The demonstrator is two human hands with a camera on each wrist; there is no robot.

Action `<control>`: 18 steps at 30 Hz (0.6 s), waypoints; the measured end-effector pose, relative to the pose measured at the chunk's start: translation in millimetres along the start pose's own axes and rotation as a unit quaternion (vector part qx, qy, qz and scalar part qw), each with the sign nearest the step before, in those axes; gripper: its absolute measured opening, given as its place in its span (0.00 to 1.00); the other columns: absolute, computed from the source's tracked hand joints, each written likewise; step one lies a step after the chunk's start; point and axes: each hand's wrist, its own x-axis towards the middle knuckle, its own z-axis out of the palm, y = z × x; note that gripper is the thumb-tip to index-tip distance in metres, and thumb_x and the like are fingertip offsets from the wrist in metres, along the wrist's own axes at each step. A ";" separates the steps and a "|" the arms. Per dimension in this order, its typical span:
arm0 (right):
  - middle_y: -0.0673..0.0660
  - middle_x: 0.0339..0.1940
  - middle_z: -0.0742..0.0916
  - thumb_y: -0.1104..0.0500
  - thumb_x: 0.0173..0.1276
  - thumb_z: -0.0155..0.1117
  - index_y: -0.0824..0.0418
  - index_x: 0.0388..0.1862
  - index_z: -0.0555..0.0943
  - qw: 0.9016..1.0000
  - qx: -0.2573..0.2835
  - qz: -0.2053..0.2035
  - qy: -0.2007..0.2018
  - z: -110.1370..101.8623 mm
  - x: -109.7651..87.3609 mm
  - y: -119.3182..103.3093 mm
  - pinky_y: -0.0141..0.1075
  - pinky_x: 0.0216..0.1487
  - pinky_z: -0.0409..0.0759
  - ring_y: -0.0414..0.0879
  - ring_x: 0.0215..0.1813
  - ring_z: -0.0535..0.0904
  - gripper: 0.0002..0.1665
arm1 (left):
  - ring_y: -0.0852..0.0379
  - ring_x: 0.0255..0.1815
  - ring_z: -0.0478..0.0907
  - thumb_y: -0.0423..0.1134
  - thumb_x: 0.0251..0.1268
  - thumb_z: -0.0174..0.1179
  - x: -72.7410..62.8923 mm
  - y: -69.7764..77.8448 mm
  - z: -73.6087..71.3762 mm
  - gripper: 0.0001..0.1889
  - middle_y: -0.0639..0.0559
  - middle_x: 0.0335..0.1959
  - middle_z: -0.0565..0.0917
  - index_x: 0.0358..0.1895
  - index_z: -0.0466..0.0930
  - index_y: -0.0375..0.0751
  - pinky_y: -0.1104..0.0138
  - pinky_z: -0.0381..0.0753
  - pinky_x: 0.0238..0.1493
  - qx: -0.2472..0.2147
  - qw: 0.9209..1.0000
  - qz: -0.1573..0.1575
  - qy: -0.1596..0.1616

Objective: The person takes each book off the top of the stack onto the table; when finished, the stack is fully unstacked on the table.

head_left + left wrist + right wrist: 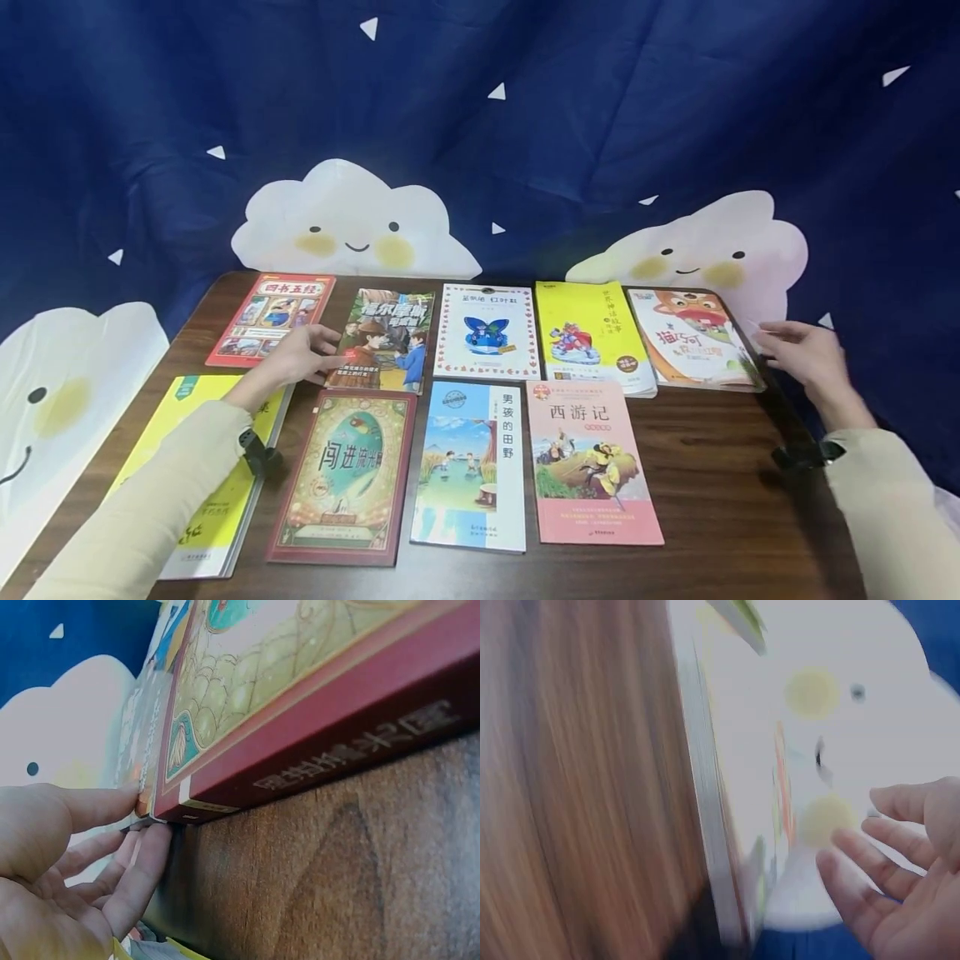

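My left hand (pixel 303 354) is at the left edge of a comic-style book (pixel 390 342) showing two figures in hats and coats. In the left wrist view, the thumb (pixel 112 804) lies against that book's edge and the fingers (pixel 146 859) sit below it, pinching it. Just in front lies a dark red book (pixel 345 475) with a green oval. My right hand (pixel 810 358), fingers loosely spread, holds nothing. It hovers off the right edge of a white book (pixel 697 342) with an orange cartoon cat; the right wrist view shows a gap between them.
Along the back of the brown table (pixel 720 483) are a red book (pixel 273 321), a butterfly book (pixel 486 333) and a yellow book (pixel 592 333). Nearer lie a yellow-green book (pixel 217 517) under the left forearm, a blue-white book (pixel 468 467) and a pink book (pixel 592 462). A blue cloud-print curtain (pixel 525 150) hangs behind.
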 end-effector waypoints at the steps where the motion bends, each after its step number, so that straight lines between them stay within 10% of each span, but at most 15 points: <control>1: 0.24 0.25 0.84 0.57 0.76 0.66 0.30 0.33 0.81 1.000 0.005 -0.009 0.005 9.3 -1.9 -6.9 0.22 0.29 0.85 0.24 0.27 0.82 0.18 | 0.47 0.47 0.86 0.38 0.75 0.66 0.1 0.2 0.2 0.32 0.27 0.61 0.76 0.75 0.66 0.26 0.56 0.94 0.45 0.000 1.000 -0.001 0.001; 6: 0.31 0.29 0.88 0.60 0.78 0.65 0.52 0.51 0.86 0.996 0.054 -0.035 -0.059 73.4 -3.0 -47.7 0.28 0.35 0.90 0.31 0.31 0.88 0.08 | 0.48 0.45 0.86 0.39 0.75 0.66 -0.9 0.6 -0.6 0.32 0.28 0.60 0.76 0.74 0.67 0.26 0.56 0.94 0.45 -0.002 1.000 -0.004 0.003; 10: 0.50 0.40 0.93 0.59 0.79 0.64 0.75 0.69 0.76 0.991 0.056 -0.035 -0.117 133.6 -5.9 -79.4 0.36 0.43 0.93 0.38 0.37 0.91 0.27 | 0.49 0.43 0.87 0.40 0.75 0.67 -1.6 -0.1 -0.6 0.33 0.30 0.58 0.77 0.74 0.67 0.26 0.56 0.94 0.44 -0.003 1.000 -0.006 0.008; 18: 0.75 0.62 0.86 0.58 0.79 0.65 0.71 0.72 0.75 0.969 0.097 -0.008 -0.225 236.6 -19.6 -129.4 0.43 0.51 0.93 0.51 0.46 0.92 0.29 | 0.51 0.40 0.87 0.38 0.74 0.68 -0.7 0.4 1.2 0.32 0.31 0.55 0.78 0.73 0.69 0.25 0.57 0.94 0.42 0.005 1.000 -0.007 0.018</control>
